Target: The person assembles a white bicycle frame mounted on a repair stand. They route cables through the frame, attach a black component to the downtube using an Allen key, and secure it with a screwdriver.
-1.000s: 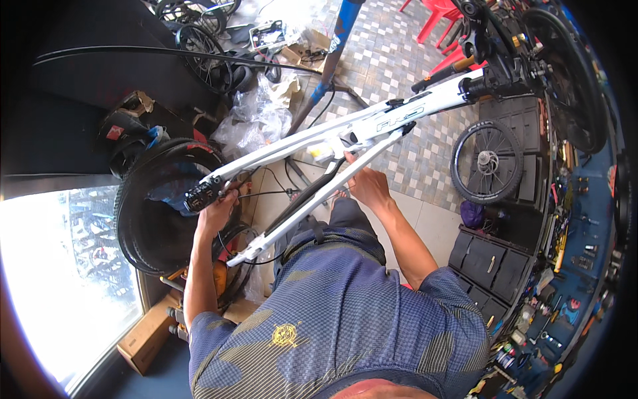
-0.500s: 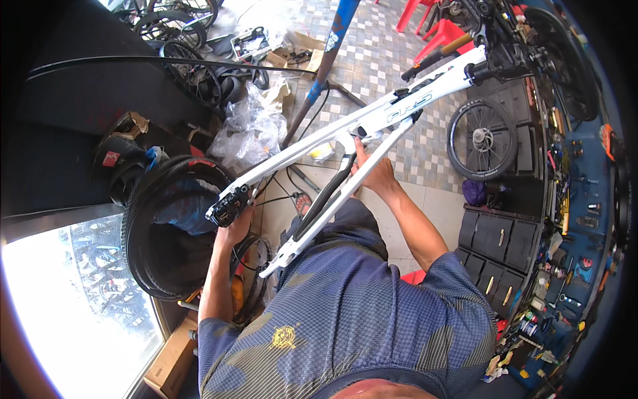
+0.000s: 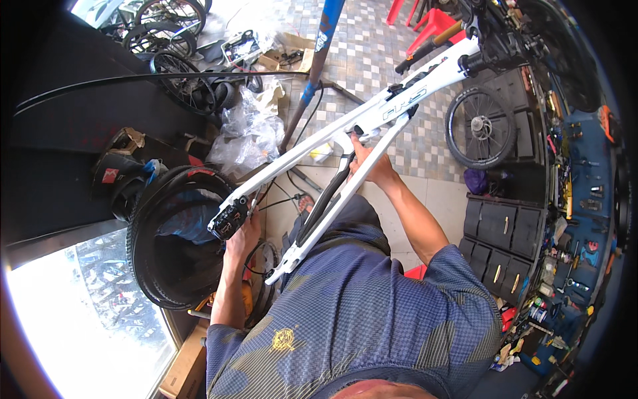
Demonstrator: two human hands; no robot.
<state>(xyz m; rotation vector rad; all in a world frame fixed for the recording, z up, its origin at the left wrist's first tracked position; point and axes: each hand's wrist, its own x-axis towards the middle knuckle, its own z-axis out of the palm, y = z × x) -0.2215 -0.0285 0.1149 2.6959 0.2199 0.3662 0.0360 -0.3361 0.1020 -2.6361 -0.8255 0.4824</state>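
A white bicycle frame (image 3: 425, 90) slants across the view in front of my body, its rear end toward me. My left hand (image 3: 247, 234) is closed beside the black brake caliper (image 3: 231, 217) at the frame's left rear end; the caliper and tube hide some fingers, and what they hold cannot be made out. My right hand (image 3: 373, 165) reaches behind the lower white tube and grips the frame near its middle junction. Its index finger lies along the junction; the other fingers are partly hidden. A black guard (image 3: 322, 206) runs along the lower tube.
A blue-brown stand post (image 3: 319, 66) rises beyond the frame. Several tyres (image 3: 143, 266) lean at left, near clear plastic wrap (image 3: 246, 130). A wheel (image 3: 482, 126) stands against dark cabinets (image 3: 488, 223) at right. Tools hang on a blue wall board (image 3: 588, 173). Red stools (image 3: 435, 30) stand far off.
The whole view has shifted slightly. My left hand has moved a little down and right alongside the caliper. My right hand stays at the frame's junction, its index finger slightly more bent.
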